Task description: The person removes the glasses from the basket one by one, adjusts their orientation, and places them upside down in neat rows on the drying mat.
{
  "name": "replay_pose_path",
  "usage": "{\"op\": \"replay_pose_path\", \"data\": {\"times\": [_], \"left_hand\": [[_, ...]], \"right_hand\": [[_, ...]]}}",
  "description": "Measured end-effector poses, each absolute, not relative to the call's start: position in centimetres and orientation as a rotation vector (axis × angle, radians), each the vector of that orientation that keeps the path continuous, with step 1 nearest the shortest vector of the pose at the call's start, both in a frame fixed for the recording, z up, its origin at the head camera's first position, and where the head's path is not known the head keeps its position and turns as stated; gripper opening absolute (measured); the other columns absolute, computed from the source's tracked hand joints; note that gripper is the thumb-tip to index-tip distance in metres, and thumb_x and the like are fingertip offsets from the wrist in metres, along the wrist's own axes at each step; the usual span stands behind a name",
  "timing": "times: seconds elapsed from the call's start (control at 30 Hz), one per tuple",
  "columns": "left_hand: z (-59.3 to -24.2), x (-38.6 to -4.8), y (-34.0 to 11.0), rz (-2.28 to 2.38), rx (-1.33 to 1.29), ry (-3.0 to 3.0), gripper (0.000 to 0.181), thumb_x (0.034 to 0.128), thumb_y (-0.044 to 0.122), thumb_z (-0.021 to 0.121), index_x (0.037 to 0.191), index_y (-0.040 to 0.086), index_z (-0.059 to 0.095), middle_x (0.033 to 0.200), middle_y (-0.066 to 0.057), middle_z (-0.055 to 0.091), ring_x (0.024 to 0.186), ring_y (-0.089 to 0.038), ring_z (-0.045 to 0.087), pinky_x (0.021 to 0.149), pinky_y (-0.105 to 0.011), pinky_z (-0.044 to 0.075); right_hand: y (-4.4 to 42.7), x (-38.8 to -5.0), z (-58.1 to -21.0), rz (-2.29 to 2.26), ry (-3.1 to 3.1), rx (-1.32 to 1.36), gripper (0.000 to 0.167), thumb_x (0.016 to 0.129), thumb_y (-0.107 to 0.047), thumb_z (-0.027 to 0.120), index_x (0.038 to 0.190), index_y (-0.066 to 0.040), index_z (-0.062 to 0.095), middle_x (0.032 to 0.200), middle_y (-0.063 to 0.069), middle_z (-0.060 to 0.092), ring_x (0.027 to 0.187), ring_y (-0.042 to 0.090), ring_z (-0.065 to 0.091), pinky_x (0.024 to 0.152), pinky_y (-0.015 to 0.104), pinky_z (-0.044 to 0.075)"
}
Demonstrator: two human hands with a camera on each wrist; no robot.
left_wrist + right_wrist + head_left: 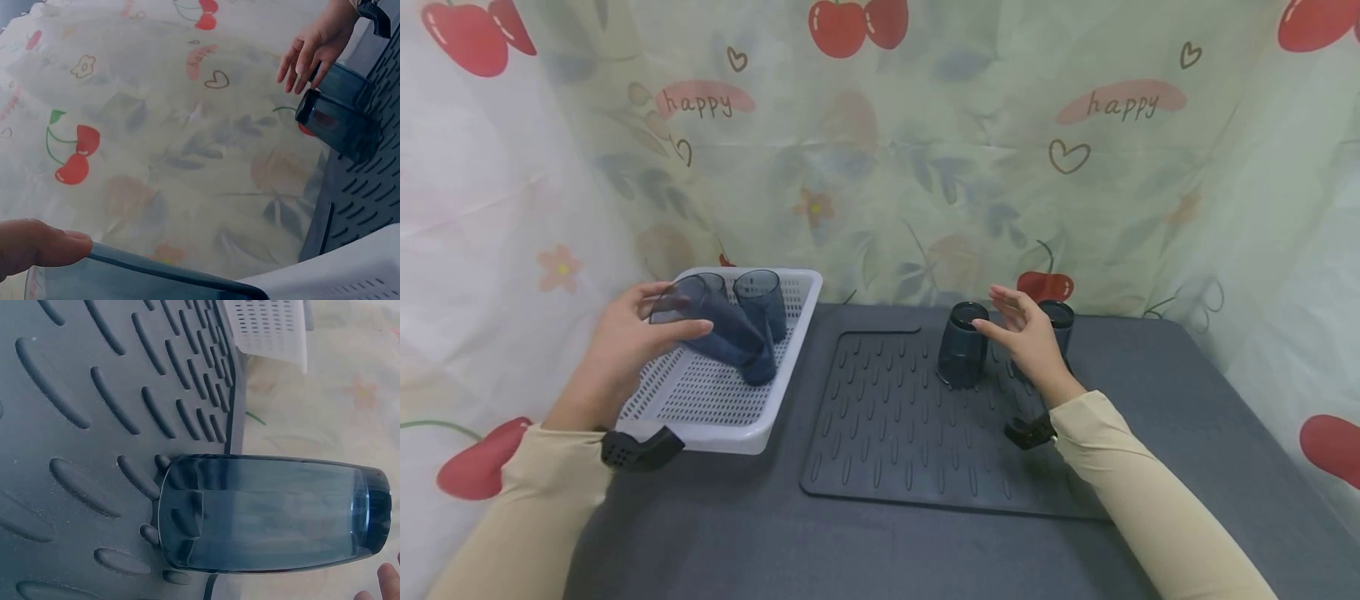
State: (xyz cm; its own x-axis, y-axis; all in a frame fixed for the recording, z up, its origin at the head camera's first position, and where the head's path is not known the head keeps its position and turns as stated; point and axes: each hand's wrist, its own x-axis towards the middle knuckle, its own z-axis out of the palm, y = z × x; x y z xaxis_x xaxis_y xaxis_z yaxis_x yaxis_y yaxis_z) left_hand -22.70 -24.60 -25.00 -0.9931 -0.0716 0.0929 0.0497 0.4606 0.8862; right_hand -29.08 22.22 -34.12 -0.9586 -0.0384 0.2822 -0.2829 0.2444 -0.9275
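Observation:
My left hand (628,333) grips a blue-tinted drinking glass (726,333) by its rim end, thumb on the near side. The glass leans over the white basket (795,367), its base pointing down to the right; whether it touches the basket floor I cannot tell. Behind it in the basket stand two similar glasses (766,293), partly hidden. My right hand (1030,346) hovers with spread fingers just right of an upside-down glass (962,350) on the black drying mat (880,433). In the right wrist view, its fingertips (389,581) sit apart from that glass. Another upturned glass (1058,317) is partly behind the hand.
The grey table (737,533) carries the basket at left and the ridged mat at centre right. A patterned curtain (887,183) rises close behind the table and along both sides. Black wrist cameras (640,448) are strapped to the wrists.

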Motion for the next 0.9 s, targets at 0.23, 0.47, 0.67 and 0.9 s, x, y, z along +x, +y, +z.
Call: {"op": "replay_pose_path", "data": {"times": [0.23, 0.47, 0.67, 0.9], "left_hand": [[-24.5, -22.2, -23.8, -1.671, 0.051, -2.519, 0.092, 0.0837, 0.029, 0.077, 0.153, 0.009, 0.02, 0.155, -0.016, 0.031, 0.115, -0.012, 0.051, 0.079, -0.011, 0.049], [-24.4, -21.9, -22.9, -1.956, -0.018, -2.281, 0.089, 0.0799, 0.014, 0.08, 0.151, 0.006, 0.026, 0.148, -0.016, 0.039, 0.121, -0.015, 0.05, 0.079, -0.012, 0.051], [-24.6, -21.8, -22.2, -2.023, -0.045, -2.221, 0.085, 0.0827, 0.012, 0.077, 0.151, 0.007, 0.026, 0.149, -0.015, 0.036, 0.127, -0.017, 0.046, 0.076, -0.011, 0.051], [-24.9, -21.3, -21.1, -2.044, -0.054, -2.186, 0.085, 0.0845, 0.012, 0.075, 0.152, 0.008, 0.023, 0.158, -0.016, 0.022, 0.143, -0.025, 0.03, 0.076, -0.012, 0.051]], "right_hand": [[22.1, -28.6, -33.6, 1.775, -2.292, 0.324, 0.067, 0.087, -0.027, 0.073, 0.144, -0.012, 0.042, 0.152, 0.012, 0.038, 0.142, 0.024, 0.035, 0.117, 0.043, 0.026], [22.0, -28.1, -32.9, 1.78, -2.265, 0.343, 0.065, 0.088, -0.026, 0.072, 0.143, -0.011, 0.043, 0.151, 0.012, 0.039, 0.141, 0.025, 0.036, 0.117, 0.044, 0.027], [21.9, -27.7, -32.4, 1.789, -2.242, 0.367, 0.062, 0.089, -0.023, 0.071, 0.143, -0.011, 0.043, 0.15, 0.011, 0.04, 0.141, 0.025, 0.037, 0.117, 0.045, 0.028], [21.7, -27.5, -31.7, 1.806, -2.209, 0.402, 0.059, 0.089, -0.02, 0.071, 0.142, -0.012, 0.045, 0.149, 0.013, 0.04, 0.14, 0.029, 0.037, 0.116, 0.047, 0.028]]}}
